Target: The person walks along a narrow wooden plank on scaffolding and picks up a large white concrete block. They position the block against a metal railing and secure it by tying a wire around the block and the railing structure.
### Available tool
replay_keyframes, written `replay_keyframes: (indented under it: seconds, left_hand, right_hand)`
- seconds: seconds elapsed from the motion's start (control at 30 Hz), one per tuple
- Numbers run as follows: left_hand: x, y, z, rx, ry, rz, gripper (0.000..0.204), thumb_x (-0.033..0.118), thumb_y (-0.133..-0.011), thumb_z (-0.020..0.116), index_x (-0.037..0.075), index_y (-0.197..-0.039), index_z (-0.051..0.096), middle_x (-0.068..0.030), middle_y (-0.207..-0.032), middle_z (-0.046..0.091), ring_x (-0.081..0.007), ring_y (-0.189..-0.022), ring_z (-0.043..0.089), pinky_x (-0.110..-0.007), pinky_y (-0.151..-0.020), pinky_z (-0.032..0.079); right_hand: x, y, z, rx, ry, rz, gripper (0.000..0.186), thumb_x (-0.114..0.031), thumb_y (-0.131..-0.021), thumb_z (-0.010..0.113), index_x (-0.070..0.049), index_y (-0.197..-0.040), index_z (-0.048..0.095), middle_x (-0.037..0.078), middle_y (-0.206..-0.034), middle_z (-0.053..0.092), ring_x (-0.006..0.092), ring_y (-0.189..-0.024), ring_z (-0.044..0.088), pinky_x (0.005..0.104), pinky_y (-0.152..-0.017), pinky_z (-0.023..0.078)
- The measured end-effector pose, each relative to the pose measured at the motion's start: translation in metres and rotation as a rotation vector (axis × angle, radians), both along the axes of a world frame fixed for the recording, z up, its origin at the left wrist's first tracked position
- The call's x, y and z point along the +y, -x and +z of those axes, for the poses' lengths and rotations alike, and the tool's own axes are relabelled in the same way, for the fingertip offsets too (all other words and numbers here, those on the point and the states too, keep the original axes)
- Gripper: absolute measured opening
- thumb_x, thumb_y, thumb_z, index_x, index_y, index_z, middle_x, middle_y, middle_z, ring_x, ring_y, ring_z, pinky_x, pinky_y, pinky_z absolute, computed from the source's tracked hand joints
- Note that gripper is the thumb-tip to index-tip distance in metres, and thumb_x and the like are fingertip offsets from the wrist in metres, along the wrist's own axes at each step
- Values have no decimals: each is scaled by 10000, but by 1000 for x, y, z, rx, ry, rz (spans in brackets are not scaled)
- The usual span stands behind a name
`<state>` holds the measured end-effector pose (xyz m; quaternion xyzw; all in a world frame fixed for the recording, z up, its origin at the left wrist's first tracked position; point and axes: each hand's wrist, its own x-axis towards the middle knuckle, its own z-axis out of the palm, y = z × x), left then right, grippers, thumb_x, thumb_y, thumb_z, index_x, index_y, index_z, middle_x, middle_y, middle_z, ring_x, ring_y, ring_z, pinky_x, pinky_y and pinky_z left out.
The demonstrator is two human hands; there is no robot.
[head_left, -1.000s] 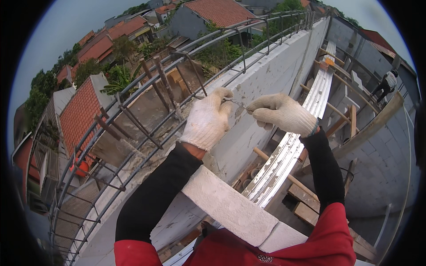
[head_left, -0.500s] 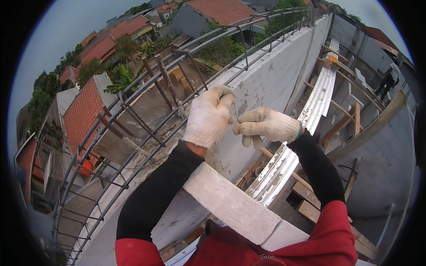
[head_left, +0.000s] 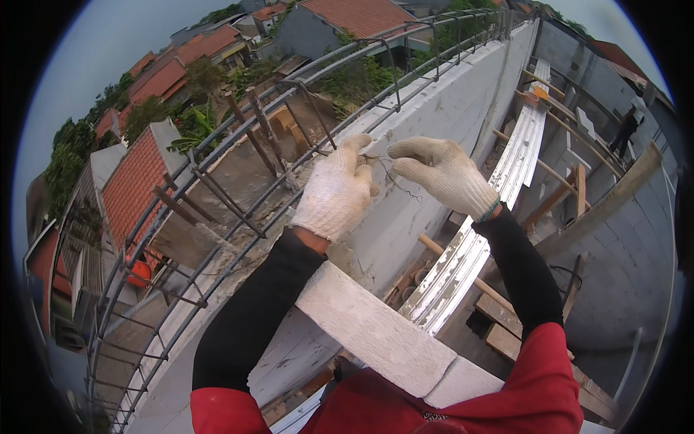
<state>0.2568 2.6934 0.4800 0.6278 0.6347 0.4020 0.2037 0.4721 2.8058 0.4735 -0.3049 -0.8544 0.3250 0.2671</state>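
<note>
My left hand, in a cream knitted glove, is closed near the top of the white wall. Its fingers pinch a thin, twisted tie wire, whose loose end dangles toward the right. To the right, my right hand, gloved alike, has thumb and fingers parted, with the fingertips close to the wire and nothing visibly gripped. Just beyond my left hand runs the steel rebar cage, made of long bars with square stirrups. Where the wire meets my left fingers is partly hidden by the glove.
A pale block wall runs away ahead, and a cross wall lies below my arms. White-splashed metal planks rest on wooden poles at right. Upright rusty bars stand left. A person is far right.
My right hand has drawn back a little to the right and its fingers have parted, so more of the wire shows. My left hand has shifted slightly left.
</note>
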Motion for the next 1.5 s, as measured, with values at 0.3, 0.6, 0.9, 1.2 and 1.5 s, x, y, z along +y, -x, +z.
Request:
replay_keyframes:
  seconds: [0.3,0.6,0.9,1.2,1.5]
  left_hand:
    - [0,4,-6,81,-22,-26,505,73,-1057,538,-36,-1548,581,-246,-1306,769,-256,-865,841,-373,-735,660]
    - [-2,6,0,49,70,-4,480,30,-1050,542,-99,-1507,613,-238,-1290,784,-226,-754,799,-359,-646,637]
    - [5,-8,3,-18,83,-11,449,54,-1072,534,-86,-1490,618,-200,-1341,771,-197,-759,799,-331,-615,608]
    - [0,-10,9,-90,59,-12,446,27,-1067,521,-35,-1493,635,-183,-1175,783,-206,-739,805,-343,-602,611]
    - [-3,-17,8,-168,65,15,540,13,-1043,526,-20,-1579,581,-170,-1217,772,-209,-792,808,-341,-619,614]
  right_hand:
    - [-13,22,5,-47,165,-50,392,-335,-1053,678,-90,-1319,828,90,-1006,823,201,-838,771,391,-831,632]
    - [4,41,-8,50,-733,-137,158,-258,-1052,747,-114,-1114,769,108,-980,822,325,-892,818,477,-806,648]
    - [-17,24,-38,226,-654,-198,470,-219,-971,828,-119,-1394,649,138,-1220,751,321,-839,799,420,-704,676]
    - [-16,34,-35,104,-892,-97,405,-100,-909,773,-86,-1294,646,90,-1206,690,265,-757,786,396,-599,648]
    - [-22,45,-45,-58,-703,-228,304,-136,-973,730,-70,-1268,704,98,-942,779,261,-733,793,397,-563,620]
